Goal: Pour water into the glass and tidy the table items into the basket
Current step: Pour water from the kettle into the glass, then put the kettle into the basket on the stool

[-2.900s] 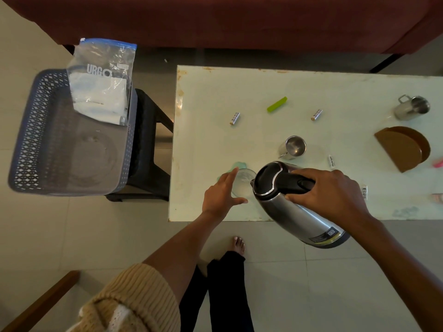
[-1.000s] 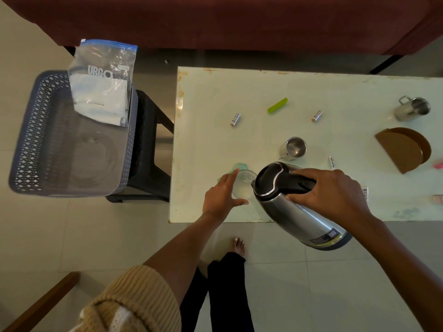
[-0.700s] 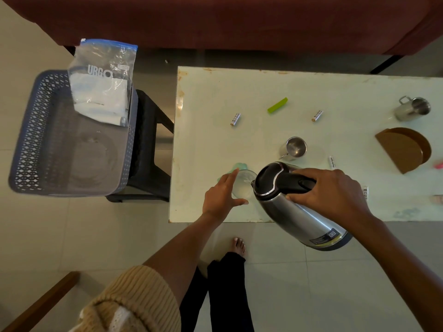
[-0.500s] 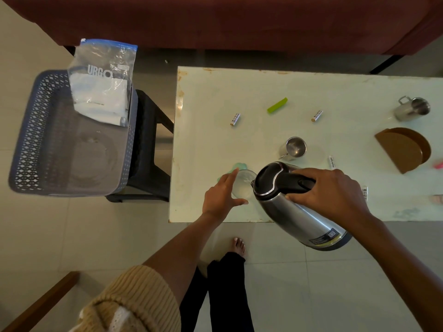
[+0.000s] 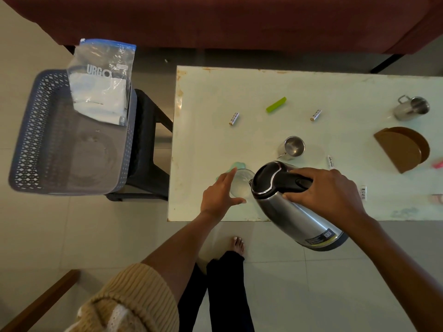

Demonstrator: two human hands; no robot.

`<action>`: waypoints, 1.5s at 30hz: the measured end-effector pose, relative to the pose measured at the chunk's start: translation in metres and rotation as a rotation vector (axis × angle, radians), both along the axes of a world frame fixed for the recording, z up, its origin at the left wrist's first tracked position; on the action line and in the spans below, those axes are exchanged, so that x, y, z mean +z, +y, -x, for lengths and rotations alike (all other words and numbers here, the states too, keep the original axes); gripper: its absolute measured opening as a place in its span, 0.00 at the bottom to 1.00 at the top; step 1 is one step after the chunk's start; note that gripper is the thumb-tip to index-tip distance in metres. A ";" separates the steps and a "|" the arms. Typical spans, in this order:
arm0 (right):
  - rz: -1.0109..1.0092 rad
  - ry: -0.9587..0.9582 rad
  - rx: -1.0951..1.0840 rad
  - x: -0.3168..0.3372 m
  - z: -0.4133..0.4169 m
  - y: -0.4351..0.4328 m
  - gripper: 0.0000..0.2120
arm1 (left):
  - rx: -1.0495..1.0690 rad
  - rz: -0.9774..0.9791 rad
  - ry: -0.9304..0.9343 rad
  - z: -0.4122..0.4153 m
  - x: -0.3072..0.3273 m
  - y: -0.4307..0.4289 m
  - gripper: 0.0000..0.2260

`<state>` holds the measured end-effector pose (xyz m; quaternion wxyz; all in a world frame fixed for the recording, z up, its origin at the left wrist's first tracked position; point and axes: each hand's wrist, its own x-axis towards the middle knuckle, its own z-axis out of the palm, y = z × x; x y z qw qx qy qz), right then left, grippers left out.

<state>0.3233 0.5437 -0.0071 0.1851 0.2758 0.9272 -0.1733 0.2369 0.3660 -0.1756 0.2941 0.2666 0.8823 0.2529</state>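
Glass (image 5: 242,183) held in left grip (image 5: 220,195); right grip (image 5: 328,190) clasps kettle (image 5: 294,216) (tilted toward it).

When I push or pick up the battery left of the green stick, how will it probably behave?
The battery is a small cylinder lying on its side, so a push will likely roll it. The table looks smooth and glossy, so it may also slide. It looks rigid, probably easy to pinch.

plastic bag (image 5: 103,80) — "URGO", white letters
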 end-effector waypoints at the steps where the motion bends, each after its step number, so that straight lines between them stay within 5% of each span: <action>1: 0.004 0.000 -0.003 0.000 0.000 0.000 0.25 | 0.000 0.004 0.000 0.000 0.000 0.000 0.41; 17: 0.083 0.079 -0.114 -0.009 -0.015 0.011 0.23 | 0.018 0.122 0.013 -0.002 0.016 0.008 0.41; 24: 0.137 0.288 -0.149 -0.004 -0.051 0.008 0.24 | -0.041 0.213 -0.014 -0.002 0.031 0.011 0.43; 28: 0.123 0.403 -0.154 0.020 -0.062 0.007 0.26 | 0.163 0.059 -0.010 0.008 0.063 0.008 0.27; 31: 0.120 0.476 -0.117 0.042 -0.062 -0.003 0.26 | 0.295 -0.155 -0.182 0.020 0.111 0.010 0.11; 39: 0.184 0.467 -0.143 0.088 -0.029 -0.037 0.26 | 0.288 -0.253 -0.380 0.048 0.193 -0.025 0.06; 45: 0.351 0.470 -0.089 0.112 0.029 -0.089 0.28 | 0.281 -0.259 -0.353 0.107 0.235 -0.092 0.01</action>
